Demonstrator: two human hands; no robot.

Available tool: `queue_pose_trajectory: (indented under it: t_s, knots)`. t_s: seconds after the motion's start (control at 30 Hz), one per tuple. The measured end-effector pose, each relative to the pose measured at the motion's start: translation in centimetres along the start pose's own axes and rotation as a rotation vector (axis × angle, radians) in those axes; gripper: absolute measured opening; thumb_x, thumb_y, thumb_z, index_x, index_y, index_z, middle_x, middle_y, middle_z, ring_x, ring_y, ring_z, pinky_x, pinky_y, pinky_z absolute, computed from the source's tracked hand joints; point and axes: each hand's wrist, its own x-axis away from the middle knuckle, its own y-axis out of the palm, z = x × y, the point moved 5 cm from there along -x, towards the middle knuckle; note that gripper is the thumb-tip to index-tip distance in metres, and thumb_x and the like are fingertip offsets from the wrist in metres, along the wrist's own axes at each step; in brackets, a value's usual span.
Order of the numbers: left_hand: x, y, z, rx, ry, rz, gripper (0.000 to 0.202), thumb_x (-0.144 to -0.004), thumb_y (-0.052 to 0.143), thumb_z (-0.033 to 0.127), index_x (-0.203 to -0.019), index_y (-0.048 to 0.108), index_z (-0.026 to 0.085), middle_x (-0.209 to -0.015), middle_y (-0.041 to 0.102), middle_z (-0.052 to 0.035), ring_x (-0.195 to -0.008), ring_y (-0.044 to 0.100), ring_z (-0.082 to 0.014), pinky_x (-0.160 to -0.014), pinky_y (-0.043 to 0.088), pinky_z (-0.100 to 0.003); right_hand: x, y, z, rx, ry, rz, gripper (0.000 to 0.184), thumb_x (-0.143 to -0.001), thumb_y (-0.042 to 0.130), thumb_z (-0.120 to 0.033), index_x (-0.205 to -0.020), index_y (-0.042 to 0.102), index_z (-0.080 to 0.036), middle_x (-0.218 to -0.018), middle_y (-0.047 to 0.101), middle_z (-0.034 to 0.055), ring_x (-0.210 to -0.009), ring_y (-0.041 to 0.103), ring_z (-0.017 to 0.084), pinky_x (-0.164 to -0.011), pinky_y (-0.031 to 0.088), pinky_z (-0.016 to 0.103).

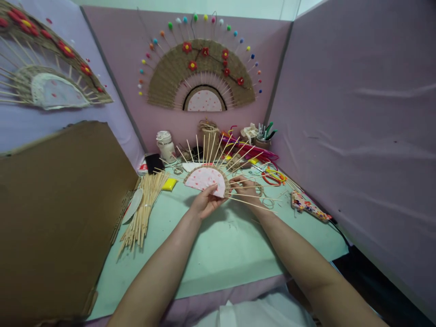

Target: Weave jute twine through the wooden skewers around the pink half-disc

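my left hand [203, 205] is pinched shut on the straight lower edge of the pink half-round fabric piece with thin wooden skewers fanning out of it [205, 178], held over the mint-green table mat [218, 254]. the piece sits at 12 o'clock of that hand, flat edge running 9 to 3. my right hand [244, 187] is at its 3 o'clock, among the skewers there, fingers curled. can't tell if it's gripping. the loose bundle of bamboo sticks [145, 206] lies well apart at 9 o'clock.

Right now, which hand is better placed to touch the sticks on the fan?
Probably the right hand: it sits among the fan's sticks, while the left hand is busy holding the pink base.
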Motion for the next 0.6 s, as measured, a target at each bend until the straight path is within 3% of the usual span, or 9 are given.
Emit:
queue_pose_trajectory:
  t_s: [0.2, 0.4, 0.6]
  knots:
    - [0.4, 0.4, 0.2, -0.066, -0.002, -0.057, 0.025, -0.081, 0.052, 0.017, -0.103, 0.058, 0.006, -0.091, 0.069, -0.0157, -0.087, 0.065, -0.0221, -0.079, 0.052, -0.035, 0.3, -1.4, -0.9, 0.096, -0.053, 0.06, 0.017, -0.073, 0.061, -0.035, -0.073, 0.067, -0.018, -0.076, 0.064, 0.0026, -0.072, 0.057, 0.016, -0.072, 0.043, 0.03]
    - [0.3, 0.3, -0.2, -0.099, -0.005, -0.064, 0.022, -0.081, 0.053, 0.016, -0.1, 0.059, 0.006, -0.087, 0.069, -0.0142, -0.081, 0.066, -0.0197, -0.077, 0.053, -0.033, 0.1, -1.5, -1.2, 0.123, -0.159, 0.036, 0.018, -0.074, 0.06, -0.034, -0.071, 0.066, -0.018, -0.077, 0.064, 0.0036, -0.073, 0.057, 0.017, -0.073, 0.043, 0.031]
    - [0.4, 0.4, -0.8, -0.074, 0.027, -0.018, 0.015, -0.078, 0.055, 0.013, -0.091, 0.062, 0.008, -0.082, 0.07, -0.0116, -0.075, 0.065, -0.0181, -0.077, 0.052, -0.035, 0.2, -1.3, -0.5, 0.149, -0.102, 0.027, 0.018, -0.075, 0.058, -0.034, -0.072, 0.066, -0.019, -0.077, 0.065, 0.0034, -0.071, 0.058, 0.017, -0.071, 0.044, 0.031]
